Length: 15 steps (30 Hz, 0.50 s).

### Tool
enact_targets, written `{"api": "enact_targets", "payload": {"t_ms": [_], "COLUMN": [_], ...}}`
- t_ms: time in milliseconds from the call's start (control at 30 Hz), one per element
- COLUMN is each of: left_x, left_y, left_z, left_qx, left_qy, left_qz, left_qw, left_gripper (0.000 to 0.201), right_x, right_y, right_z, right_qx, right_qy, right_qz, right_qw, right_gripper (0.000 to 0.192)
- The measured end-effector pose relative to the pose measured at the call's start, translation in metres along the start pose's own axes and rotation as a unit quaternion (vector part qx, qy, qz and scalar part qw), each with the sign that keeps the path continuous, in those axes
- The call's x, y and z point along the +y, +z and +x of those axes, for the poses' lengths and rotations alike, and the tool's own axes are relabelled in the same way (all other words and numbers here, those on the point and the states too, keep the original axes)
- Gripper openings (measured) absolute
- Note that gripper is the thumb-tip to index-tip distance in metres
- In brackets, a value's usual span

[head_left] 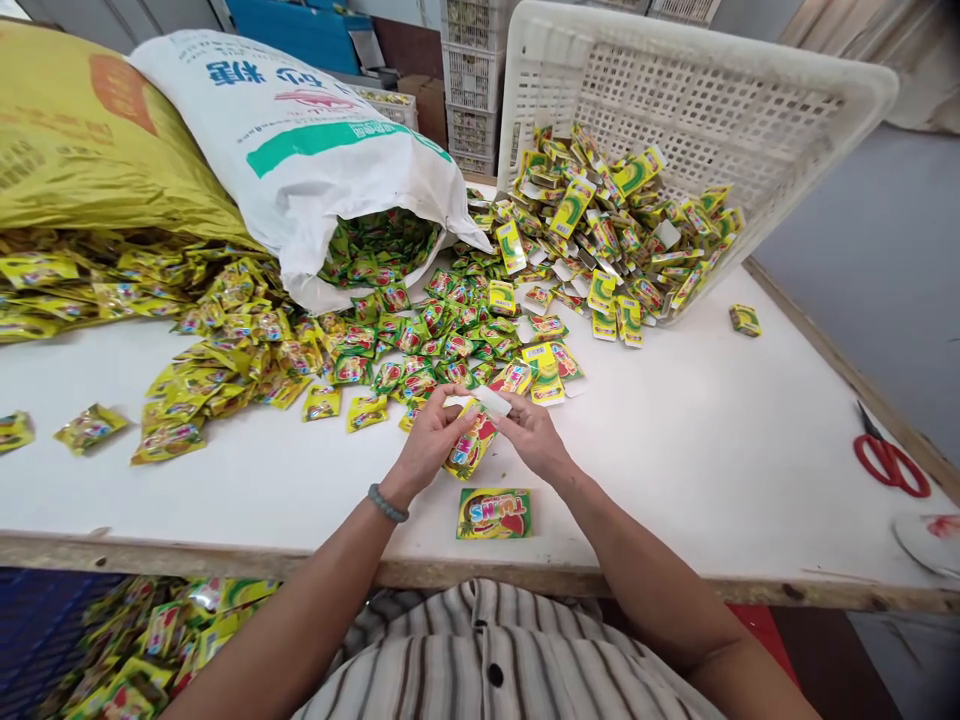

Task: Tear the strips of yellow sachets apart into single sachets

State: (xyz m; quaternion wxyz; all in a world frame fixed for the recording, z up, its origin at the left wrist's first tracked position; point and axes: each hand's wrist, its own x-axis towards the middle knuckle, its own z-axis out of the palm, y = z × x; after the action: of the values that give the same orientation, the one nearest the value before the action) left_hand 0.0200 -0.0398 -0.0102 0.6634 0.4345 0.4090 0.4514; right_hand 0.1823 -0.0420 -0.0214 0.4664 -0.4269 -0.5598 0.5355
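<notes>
With twelve o'clock pointing straight ahead, the white table (675,460) is supporting a crate (690,110) at one o'clock and a white sack (300,150) at eleven o'clock (its mouth is showing green packets (375,245)). At twelve o'clock, the left hand (429,442) is gripping a printed box (469,456); the right hand (534,438) is pinching its white flap (493,401). A second box (493,514) is lying at six o'clock from it.
</notes>
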Motion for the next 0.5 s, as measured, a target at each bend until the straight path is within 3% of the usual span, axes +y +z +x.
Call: {"api": "enact_targets", "payload": {"t_ms": [100, 167, 300, 500], "left_x": [-0.0011, -0.0017, -0.0032, -0.0018], "left_y": [-0.0011, -0.0019, -0.0024, -0.0004], "left_z": [0.0001, 0.0005, 0.0011, 0.0009], "left_qx": [0.042, 0.059, 0.07, 0.068], "left_qy": [0.014, 0.023, 0.033, 0.012], "left_qz": [-0.017, -0.021, -0.009, 0.013], "left_qw": [0.999, 0.998, 0.997, 0.998], "left_gripper": [0.055, 0.055, 0.053, 0.051], "right_x": [-0.0034, -0.0068, -0.0097, -0.0045], "right_y": [-0.0002, 0.0007, 0.0045, 0.0022], "right_z": [-0.0034, -0.0047, -0.0026, 0.0026], "right_qx": [0.032, 0.031, 0.025, 0.084], "right_qy": [-0.037, -0.028, 0.034, 0.132], "right_qz": [-0.073, -0.061, 0.003, 0.128], "right_qw": [0.996, 0.997, 0.999, 0.979], "right_gripper": [0.03, 0.027, 0.028, 0.028]}}
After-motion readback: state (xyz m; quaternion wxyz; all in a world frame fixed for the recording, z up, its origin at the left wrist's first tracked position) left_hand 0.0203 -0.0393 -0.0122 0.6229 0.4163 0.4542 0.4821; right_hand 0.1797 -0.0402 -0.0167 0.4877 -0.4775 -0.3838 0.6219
